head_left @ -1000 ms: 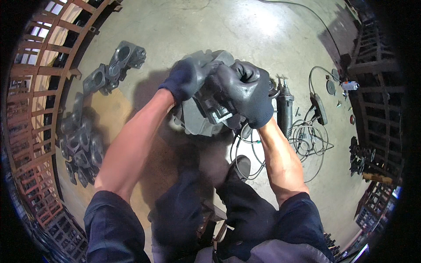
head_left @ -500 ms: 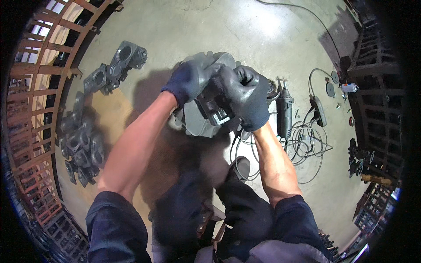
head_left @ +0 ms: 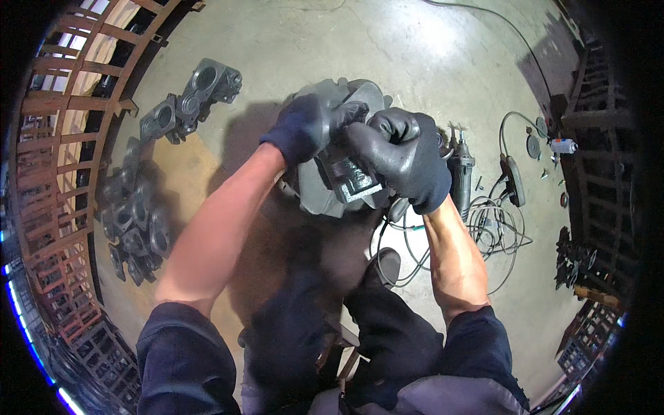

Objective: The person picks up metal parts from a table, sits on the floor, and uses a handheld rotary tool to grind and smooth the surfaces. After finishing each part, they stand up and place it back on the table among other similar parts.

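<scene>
A dark grey metal casting is in front of me, its squared, glossy end tilted toward me. My left hand, in a dark glove with a navy cuff, is closed around its upper left part. On the right, my gloved right hand is curled into a fist against the casting, its thumb side toward the left hand. Whatever that fist holds is hidden. Below the hands, a wider grey piece shows; whether it belongs to the same casting I cannot tell.
Similar castings lie at the far left, with a pile of others nearer. Right of my hands are a die grinder, coiled cable, a power strip and a small can. Metal racks stand along both sides.
My right hand has shifted slightly right, and more of the casting's glossy end shows beside it. The left hand keeps its hold. The whole view has moved a little.
</scene>
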Tool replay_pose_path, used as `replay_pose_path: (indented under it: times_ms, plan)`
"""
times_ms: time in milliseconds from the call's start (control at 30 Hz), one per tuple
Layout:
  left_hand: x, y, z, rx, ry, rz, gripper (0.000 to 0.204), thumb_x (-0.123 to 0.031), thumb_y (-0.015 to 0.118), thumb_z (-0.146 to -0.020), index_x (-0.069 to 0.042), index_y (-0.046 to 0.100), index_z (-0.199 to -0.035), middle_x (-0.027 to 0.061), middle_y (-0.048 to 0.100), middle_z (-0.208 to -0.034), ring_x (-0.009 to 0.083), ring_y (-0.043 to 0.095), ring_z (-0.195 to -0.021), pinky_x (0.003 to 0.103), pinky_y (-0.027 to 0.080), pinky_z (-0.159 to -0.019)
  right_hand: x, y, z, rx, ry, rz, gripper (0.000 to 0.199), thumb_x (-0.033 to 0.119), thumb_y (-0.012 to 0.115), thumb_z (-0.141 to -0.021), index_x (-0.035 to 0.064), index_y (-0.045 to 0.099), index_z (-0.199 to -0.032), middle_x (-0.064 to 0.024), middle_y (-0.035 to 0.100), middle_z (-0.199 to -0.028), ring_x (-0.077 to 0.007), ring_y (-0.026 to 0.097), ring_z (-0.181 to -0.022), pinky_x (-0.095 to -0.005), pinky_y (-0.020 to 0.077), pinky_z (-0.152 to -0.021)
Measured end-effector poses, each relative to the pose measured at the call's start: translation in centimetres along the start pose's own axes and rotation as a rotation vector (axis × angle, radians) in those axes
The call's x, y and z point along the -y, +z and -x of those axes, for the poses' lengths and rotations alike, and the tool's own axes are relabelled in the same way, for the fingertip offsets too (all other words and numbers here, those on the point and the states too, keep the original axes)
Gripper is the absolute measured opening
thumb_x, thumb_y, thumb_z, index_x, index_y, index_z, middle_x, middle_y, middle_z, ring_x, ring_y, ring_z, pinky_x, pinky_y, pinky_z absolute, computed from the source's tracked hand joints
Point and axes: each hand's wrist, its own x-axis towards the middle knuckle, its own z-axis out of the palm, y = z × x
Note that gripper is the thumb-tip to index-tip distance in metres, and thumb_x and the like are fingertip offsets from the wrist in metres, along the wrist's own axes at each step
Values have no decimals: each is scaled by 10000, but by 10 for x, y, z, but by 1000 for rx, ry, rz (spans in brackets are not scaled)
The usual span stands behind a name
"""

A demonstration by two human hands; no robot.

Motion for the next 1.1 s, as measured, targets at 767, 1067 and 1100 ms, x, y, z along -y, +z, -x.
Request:
replay_pose_path:
  times_ms: [767,1067,1100]
  plan:
    - [-10,-9,-8,120,-92,-190,437,-441,561,-939,-51,691,-1087,216,695,-993,382,668,-915,443,498,-813,3,-21,9,-239,14,-587,323,97,663,-897,67,564,-590,10,536,-518,-58,473,-475,-245,358,-463]
    - [2,2,-9,13,-1,-53,367,-349,587,-942,-14,699,-1041,190,693,-1014,304,657,-920,388,494,-825,2,-2,-1,-208,-42,13,360,147,679,-895,56,505,-593,29,457,-538,-39,417,-548,-268,331,-470]
    - [7,3,-8,-1,7,-41,405,-399,585,-944,-16,707,-997,207,693,-957,335,665,-876,407,500,-786,4,3,1,-180,-44,50,361,165,687,-894,45,508,-604,21,442,-539,-49,403,-543,-279,327,-470]
